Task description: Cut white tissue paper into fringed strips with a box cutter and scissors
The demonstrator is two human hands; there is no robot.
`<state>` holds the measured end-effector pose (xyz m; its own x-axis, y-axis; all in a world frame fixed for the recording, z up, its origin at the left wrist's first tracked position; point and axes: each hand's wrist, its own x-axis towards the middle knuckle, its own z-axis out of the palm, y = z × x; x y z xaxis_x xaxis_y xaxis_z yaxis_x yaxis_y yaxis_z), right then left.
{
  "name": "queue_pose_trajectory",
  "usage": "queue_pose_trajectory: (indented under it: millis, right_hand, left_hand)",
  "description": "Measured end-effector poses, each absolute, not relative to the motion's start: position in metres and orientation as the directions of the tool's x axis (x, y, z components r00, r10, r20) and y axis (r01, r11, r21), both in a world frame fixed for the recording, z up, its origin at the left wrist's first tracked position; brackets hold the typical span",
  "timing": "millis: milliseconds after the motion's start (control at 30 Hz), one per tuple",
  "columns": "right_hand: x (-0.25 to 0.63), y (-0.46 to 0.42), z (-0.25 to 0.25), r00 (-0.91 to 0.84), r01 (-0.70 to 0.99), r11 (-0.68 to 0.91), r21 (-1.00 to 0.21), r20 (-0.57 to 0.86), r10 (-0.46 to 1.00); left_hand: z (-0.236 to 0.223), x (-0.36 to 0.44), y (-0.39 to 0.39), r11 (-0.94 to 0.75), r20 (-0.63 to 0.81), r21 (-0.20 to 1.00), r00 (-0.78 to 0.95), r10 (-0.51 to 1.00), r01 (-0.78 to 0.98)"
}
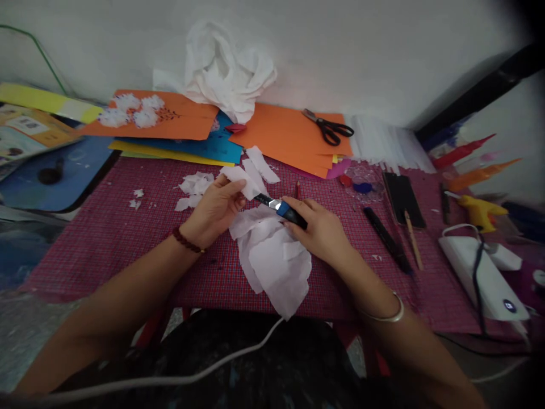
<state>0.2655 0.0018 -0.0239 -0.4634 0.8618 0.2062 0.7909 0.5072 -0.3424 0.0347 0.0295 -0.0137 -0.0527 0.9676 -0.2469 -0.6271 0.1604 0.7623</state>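
Between the fingertips and thumb of my left hand (pixel 217 207) is a piece of thin white paper (pixel 242 179). My right hand (pixel 321 228) is wrapped round a utility knife (pixel 289 213) with a blue and black handle. The knife's dark blade points left and lies against the held paper's lower right edge; whether it has gone through cannot be made out. Just below the knife, a pile of white paper pieces (pixel 279 261) lies at the table's front edge. Torn white pieces (pixel 196 186) are left of my left hand, and white strips (pixel 260 165) lie beyond it.
Orange sheets (pixel 276 136) with black-handled scissors (pixel 327 126) on them lie at the back. Beside these is an orange card with white flowers (pixel 187 116). To the right are a phone (pixel 404 199), a black marker (pixel 385 236), a yellow glue gun (pixel 481 211) and a white power strip (pixel 481 278).
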Motion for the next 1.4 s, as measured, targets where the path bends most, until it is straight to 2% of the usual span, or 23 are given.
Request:
queue_pose_trajectory:
  millis: [233,333,567,700,833,1033,1267,1400]
  right_hand:
    - [0.266,0.003,-0.023,-0.449,0.794,0.494,-0.355,0.205,0.870]
    - [0.266,0.003,-0.024,-0.442,0.796,0.492,-0.352,0.216,0.870]
    - [0.267,0.002,-0.022,-0.419,0.810,0.466,-0.356,0.206,0.884]
    - [0.265,0.001,-0.020,-0.409,0.822,0.451,-0.347,0.191,0.892]
    - [0.265,0.000,-0.021,-0.413,0.826,0.457,-0.330,0.197,0.889]
    - [0.265,-0.001,-0.020,-0.390,0.853,0.436,-0.288,0.205,0.898]
    - [0.264,-0.001,-0.018,-0.381,0.866,0.417,-0.276,0.177,0.908]
    - [0.265,-0.001,-0.019,-0.386,0.860,0.426,-0.281,0.186,0.903]
  left_hand:
    - [-0.025,0.038,0.025,0.115,-0.113,0.851,0.035,0.993,-0.513]
    - [-0.031,0.040,0.025,0.112,-0.099,0.871,0.053,0.994,-0.479]
    - [-0.030,0.042,0.024,0.125,-0.134,0.850,0.019,0.991,-0.512]
    - [-0.029,0.044,0.023,0.233,-0.233,0.836,0.063,0.970,-0.496]
    - [-0.029,0.044,0.021,0.301,-0.310,0.857,0.047,0.949,-0.417]
    - [-0.030,0.040,0.021,0.269,-0.271,0.943,0.013,0.962,-0.195]
    - [-0.026,0.043,0.022,0.303,-0.313,0.894,0.023,0.950,-0.330]
    - [-0.029,0.042,0.023,0.291,-0.298,0.913,0.017,0.954,-0.286]
